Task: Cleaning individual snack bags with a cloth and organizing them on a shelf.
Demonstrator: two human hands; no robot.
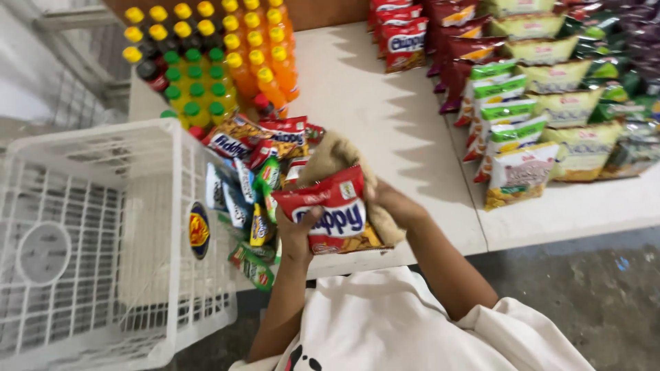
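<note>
A red snack bag [335, 208] is held up in front of me over the table's front edge. My left hand [297, 233] grips its lower left corner. My right hand [393, 203] holds its right side together with a tan cloth [337, 155] that bunches up behind the bag. Just to the left lies a loose heap of small snack packets [251, 185], red, green and blue, beside the hands.
A white plastic crate [103, 240] stands at the left, against the table [385, 117]. Bottles with yellow, green and red caps [206, 55] are grouped at the back left. Rows of snack bags [536, 103] cover the table's right side. Grey floor [584, 275] lies below.
</note>
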